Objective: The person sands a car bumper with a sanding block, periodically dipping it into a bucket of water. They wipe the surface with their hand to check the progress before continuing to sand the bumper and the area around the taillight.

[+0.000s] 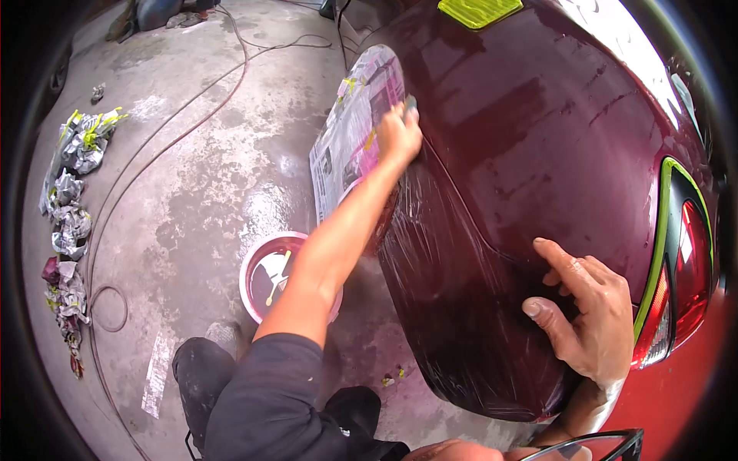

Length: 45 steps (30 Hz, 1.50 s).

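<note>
My left hand (400, 137) reaches out to the edge of a car's dark maroon body panel (538, 131), beside the wheel. Its fingers are closed, and a small greyish thing shows at their tips; I cannot make out what it is. Newspaper and plastic sheet with bits of yellow-green tape cover the wheel (346, 131). Held over the panel near the tail light (692, 261), my right hand (584, 307) has its thumb and index finger apart and nothing in it. The lower bumper (453, 307) looks shiny and streaked.
A bucket (247, 284) of reddish liquid stands on the wet concrete below my left arm. Crumpled masking paper (73, 223) lies along the left, beside a hose (146, 165). Yellow-green tape edges the tail light and covers a patch (478, 11) on the panel.
</note>
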Motion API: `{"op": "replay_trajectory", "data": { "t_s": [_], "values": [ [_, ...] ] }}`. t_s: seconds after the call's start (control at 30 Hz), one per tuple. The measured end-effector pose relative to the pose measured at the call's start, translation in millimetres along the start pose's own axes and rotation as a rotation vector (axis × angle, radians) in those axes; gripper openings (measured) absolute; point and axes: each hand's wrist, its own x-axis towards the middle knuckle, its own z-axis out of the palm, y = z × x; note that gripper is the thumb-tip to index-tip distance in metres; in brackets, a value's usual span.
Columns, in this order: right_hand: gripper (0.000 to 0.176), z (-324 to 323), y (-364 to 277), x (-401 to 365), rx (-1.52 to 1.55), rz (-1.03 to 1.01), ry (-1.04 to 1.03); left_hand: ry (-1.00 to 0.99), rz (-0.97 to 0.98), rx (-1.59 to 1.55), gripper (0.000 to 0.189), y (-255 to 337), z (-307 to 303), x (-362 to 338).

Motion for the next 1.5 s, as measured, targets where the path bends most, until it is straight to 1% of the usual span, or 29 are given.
{"op": "replay_trajectory", "data": {
  "t_s": [0.07,0.1,0.13,0.17,0.2,0.23,0.3,0.37,0.4,0.43,0.5,0.57,0.63,0.7,0.73,0.77,0.8,0.83,0.9,0.97,1.03,1.13,1.17,1.2,1.27,1.3,1.37,1.43,1.5],
  "values": [
    [0.058,-4.2,-5.7,0.0,0.008,-0.041,-0.011,0.055,0.056,-0.05,0.044,-14.7,6.6,-4.0],
    [0.058,6.5,-2.2,-4.9,0.047,-0.03,0.002,0.012,0.113,-0.015,0.043,-16.6,-8.8,-30.6],
    [0.058,2.3,0.7,-5.4,0.01,-0.035,0.051,-0.014,0.194,-0.061,0.043,4.0,-10.3,-63.3],
    [0.057,-2.3,2.7,-5.8,-0.007,-0.045,0.069,0.149,0.434,-0.221,0.043,-42.9,26.8,-97.5],
    [0.057,-1.4,1.2,-5.7,0.022,-0.043,0.054,0.139,0.501,0.03,0.042,-37.3,-2.7,-150.7],
    [0.057,-1.0,-0.1,-4.3,0.013,-0.04,0.053,0.095,0.483,0.079,0.043,-34.9,-9.1,-144.0],
    [0.057,-1.3,-1.3,-3.2,-0.002,-0.032,0.047,0.021,0.295,-0.151,0.046,-20.6,-5.6,-83.5],
    [0.055,-1.5,-3.8,-5.0,0.025,-0.045,-0.019,0.035,0.226,-0.068,0.048,-19.5,-0.3,-28.2],
    [0.055,-1.8,-4.3,-4.5,0.027,-0.041,-0.021,0.001,0.149,-0.107,0.049,-16.9,-1.0,-20.6],
    [0.055,-1.7,-4.8,-4.3,0.027,-0.054,-0.005,-0.005,0.186,-0.14,0.05,-17.1,-4.4,-19.8],
    [0.054,-4.8,-4.2,-8.4,0.035,-0.064,0.007,-0.004,0.153,-0.15,0.046,-3.9,-6.8,-64.7],
    [0.058,-5.8,0.5,-9.2,0.043,-0.029,-0.006,-0.021,0.454,-0.04,0.045,-2.6,-11.0,-158.8],
    [0.059,-4.3,4.7,-8.4,0.028,-0.024,-0.006,-0.097,0.496,-0.115,0.045,26.6,-31.9,-240.4],
    [0.058,-0.8,10.2,-11.2,0.076,-0.049,0.056,-0.055,0.562,-0.004,0.042,16.7,-29.0,-207.8],
    [0.057,-3.8,8.3,-12.6,0.061,0.0,0.033,0.003,0.553,0.108,0.04,17.6,-24.5,-168.1],
    [0.057,-3.5,7.6,-12.9,0.067,0.006,0.03,-0.069,0.363,-0.027,0.038,20.7,-20.5,-124.5],
    [0.056,-3.6,7.2,-12.1,0.086,-0.016,0.035,0.065,0.373,0.049,0.039,9.8,-4.4,-83.9],
    [0.055,-5.3,7.5,-11.0,0.099,-0.04,0.048,0.088,0.363,0.033,0.041,11.7,-0.2,-64.6],
    [0.054,-6.2,8.3,-11.3,0.107,-0.045,0.059,0.071,0.26,0.016,0.043,13.6,0.6,-73.9],
    [0.053,-4.3,11.4,-14.8,0.124,-0.062,0.076,0.019,0.382,0.086,0.044,17.9,-8.4,-155.5],
    [0.052,-0.7,18.1,-14.8,0.162,-0.096,0.166,-0.031,0.746,0.056,0.044,37.0,-32.3,-253.8],
    [0.051,-2.6,17.5,-12.7,0.133,-0.033,0.16,-0.043,0.808,0.093,0.043,21.6,-29.2,-208.0],
    [0.051,-1.0,18.2,-12.0,0.135,-0.032,0.157,-0.108,0.662,-0.021,0.043,12.0,-19.1,-153.5],
    [0.05,1.0,18.9,-12.7,0.138,-0.058,0.171,-0.002,0.395,-0.012,0.04,21.7,-11.2,-113.3],
    [0.05,-0.4,19.6,-9.8,0.135,-0.089,0.2,0.199,0.535,0.162,0.038,3.0,10.4,-68.1],
    [0.049,-0.9,18.5,-10.4,0.152,-0.069,0.194,0.193,0.532,0.168,0.038,8.9,5.1,-81.2],
    [0.049,-1.1,18.4,-14.4,0.177,-0.047,0.196,-0.072,0.211,-0.039,0.04,31.6,-17.2,-136.8],
    [0.049,-0.2,21.2,-15.2,0.15,-0.073,0.228,0.023,0.69,0.132,0.042,27.8,-28.7,-238.4],
    [0.049,5.2,22.4,-15.8,0.154,-0.065,0.24,-0.025,0.634,0.111,0.043,16.1,-29.6,-235.7]
  ]
}}
